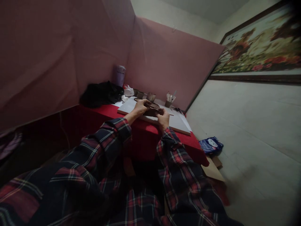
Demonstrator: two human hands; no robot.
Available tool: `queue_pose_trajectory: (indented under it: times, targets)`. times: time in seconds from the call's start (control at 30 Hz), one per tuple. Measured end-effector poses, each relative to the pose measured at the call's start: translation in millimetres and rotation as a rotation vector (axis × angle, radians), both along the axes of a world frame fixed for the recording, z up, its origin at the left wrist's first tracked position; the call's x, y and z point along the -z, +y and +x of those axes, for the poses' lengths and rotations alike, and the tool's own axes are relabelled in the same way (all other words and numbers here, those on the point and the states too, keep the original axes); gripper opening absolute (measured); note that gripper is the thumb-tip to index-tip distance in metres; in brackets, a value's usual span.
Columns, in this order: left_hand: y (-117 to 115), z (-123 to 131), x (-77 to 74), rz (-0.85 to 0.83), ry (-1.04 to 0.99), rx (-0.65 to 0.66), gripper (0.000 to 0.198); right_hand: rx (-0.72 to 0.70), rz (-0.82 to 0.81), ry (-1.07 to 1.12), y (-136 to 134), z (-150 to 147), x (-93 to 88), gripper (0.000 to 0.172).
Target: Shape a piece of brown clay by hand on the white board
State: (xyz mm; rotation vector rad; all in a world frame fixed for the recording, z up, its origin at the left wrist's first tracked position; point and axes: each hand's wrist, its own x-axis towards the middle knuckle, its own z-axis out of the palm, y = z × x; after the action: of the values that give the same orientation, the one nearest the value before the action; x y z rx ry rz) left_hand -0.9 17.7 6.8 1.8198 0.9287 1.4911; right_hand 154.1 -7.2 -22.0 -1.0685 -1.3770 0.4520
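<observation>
Evidently, you have a dark brown piece (150, 112) pinched between your two hands, at the near edge of the pale board (128, 106).

Your left hand (141, 107) closes its fingers on the piece's left side, and your right hand (163, 117) grips its right side; how the hidden fingertips sit, I cannot tell. A thin stick (171, 115) juts out beside the right hand; whether those fingers hold it too is unclear. The piece looks matt and clay-like, so judge it light, rather soft, hardly slippery, and easily dented or bent. Take hold by opposite edges, with broad, gentle finger contact, supporting it from below rather than squeezing the middle.
</observation>
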Motion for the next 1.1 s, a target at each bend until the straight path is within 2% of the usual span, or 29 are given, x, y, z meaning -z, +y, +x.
queue_pose_trajectory:
  times: [0.17,0.33,0.57,0.77,0.97,1.1]
  targets:
    - [-3.4,-9.3,5.5,0.007,0.035,0.048,0.029,0.019,-0.023,-0.095,-2.2,-2.0,6.9,0.019]
    - [-1.8,-14.6,11.2,-0.018,0.148,0.084,0.036,0.08,-0.055,-0.209,0.1,1.4,7.9,0.024]
    - [5.7,-8.0,13.6,-0.009,0.251,-0.051,0.037,0.097,-0.073,-0.32,-1.9,3.6,1.3,0.02]
    - [7.6,-8.0,17.8,0.019,0.176,-0.055,0.034,0.096,-0.056,-0.286,-1.3,3.3,1.1,0.021]
    - [5.4,-9.1,18.1,0.052,0.284,-0.1,0.035,0.1,-0.077,-0.305,-2.1,1.4,0.4,0.021]
    - [-0.8,-8.5,16.5,0.011,0.331,-0.112,0.035,0.082,-0.076,-0.316,0.0,2.2,2.1,0.023]
